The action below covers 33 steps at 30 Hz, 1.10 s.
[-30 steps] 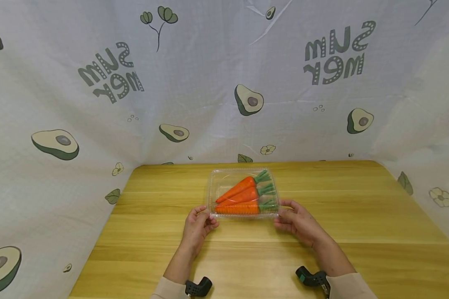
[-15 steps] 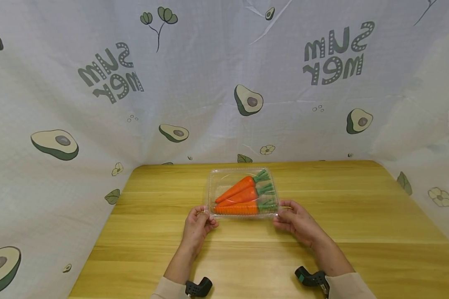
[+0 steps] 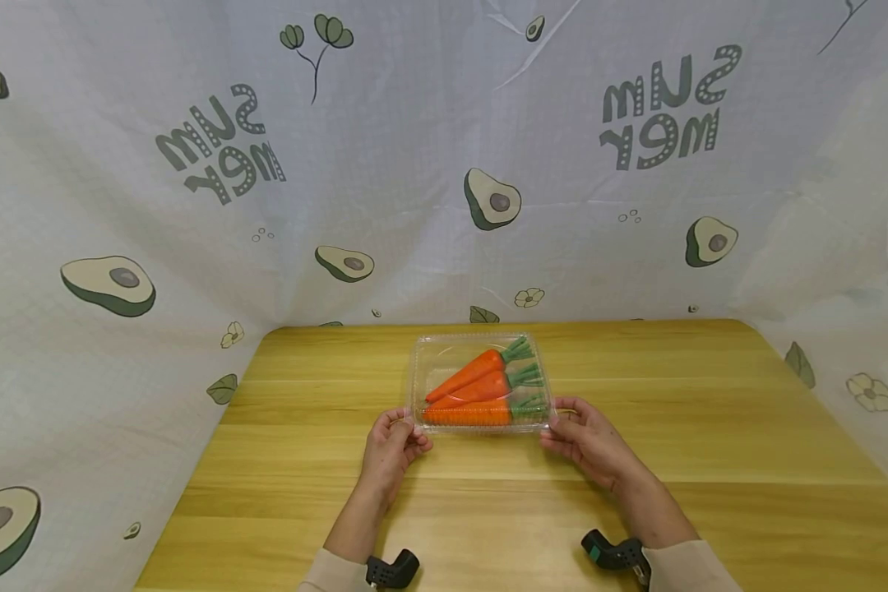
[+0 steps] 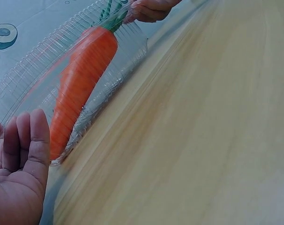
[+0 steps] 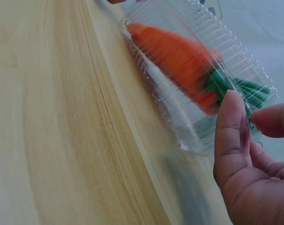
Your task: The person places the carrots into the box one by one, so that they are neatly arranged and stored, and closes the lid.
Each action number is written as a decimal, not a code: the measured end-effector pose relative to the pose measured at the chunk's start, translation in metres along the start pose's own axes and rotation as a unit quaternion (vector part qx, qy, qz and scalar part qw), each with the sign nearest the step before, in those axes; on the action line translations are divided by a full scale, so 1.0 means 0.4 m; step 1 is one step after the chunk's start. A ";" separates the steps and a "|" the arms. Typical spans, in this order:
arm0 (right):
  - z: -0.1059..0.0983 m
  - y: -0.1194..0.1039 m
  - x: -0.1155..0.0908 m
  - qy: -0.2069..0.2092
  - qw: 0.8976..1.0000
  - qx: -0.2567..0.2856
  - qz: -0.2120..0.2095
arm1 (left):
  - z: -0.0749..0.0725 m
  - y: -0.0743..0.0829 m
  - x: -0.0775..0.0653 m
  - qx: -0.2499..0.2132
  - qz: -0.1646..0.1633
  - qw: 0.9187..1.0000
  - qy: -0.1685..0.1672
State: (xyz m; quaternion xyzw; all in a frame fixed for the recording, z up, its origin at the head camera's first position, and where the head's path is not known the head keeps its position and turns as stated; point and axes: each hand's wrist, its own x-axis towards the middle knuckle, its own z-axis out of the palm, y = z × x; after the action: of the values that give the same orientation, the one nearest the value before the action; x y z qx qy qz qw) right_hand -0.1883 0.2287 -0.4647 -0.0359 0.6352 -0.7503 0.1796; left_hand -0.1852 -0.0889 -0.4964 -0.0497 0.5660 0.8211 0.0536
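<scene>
The left hand (image 3: 390, 448) sits at the near left corner of a clear plastic clamshell box (image 3: 481, 383), fingers curled in so that thumb and fingertips pinch the rim there; in the left wrist view the fingers (image 4: 33, 140) stand together, close against the ribbed edge (image 4: 88, 110), though the thumb's contact itself is hidden. The box lies flat on the wooden table (image 3: 710, 427), near the middle and a little toward the back wall of avocado-print cloth (image 3: 192, 205).

Inside the box lie three toy carrots (image 3: 474, 386), tips to the left and green tops (image 3: 527, 378) to the right, fanned slightly apart at the top end. The lid looks down over them, so the packing seems done; whether its edge has been snapped fully home cannot be told from these views, and that closing press would be what is left.

The right hand (image 3: 588, 440) holds the near right corner in the same way, fingers bent and pinching the rim; the right wrist view shows a fingertip (image 5: 231, 126) set against the box's corner (image 5: 198, 136) by the carrot greens.

Count: one box, three carrots, two hands on it. Two dark wrist-mounted cameras (image 3: 392, 569) show at the sleeve cuffs at the bottom edge
</scene>
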 end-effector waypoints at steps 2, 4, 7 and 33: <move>0.000 0.000 0.001 0.001 1.000 -0.001 0.000 | 0.000 0.001 0.000 0.001 -0.001 1.000 0.001; 0.000 0.001 0.002 0.002 1.000 -0.002 0.000 | 0.000 0.001 0.000 0.002 -0.002 1.000 0.002; -0.002 0.004 0.003 0.003 1.000 -0.002 -0.001 | -0.001 0.001 0.001 0.002 -0.003 1.000 0.004; 0.001 0.009 0.009 0.002 0.999 0.031 0.028 | -0.015 0.010 -0.008 0.024 -0.019 1.000 0.008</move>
State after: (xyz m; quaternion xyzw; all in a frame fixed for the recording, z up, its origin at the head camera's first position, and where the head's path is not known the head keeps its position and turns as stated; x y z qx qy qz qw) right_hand -0.1909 0.2269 -0.4687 -0.0110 0.6127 -0.7643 0.2008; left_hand -0.1824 -0.0962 -0.4944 -0.0657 0.5846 0.8060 0.0655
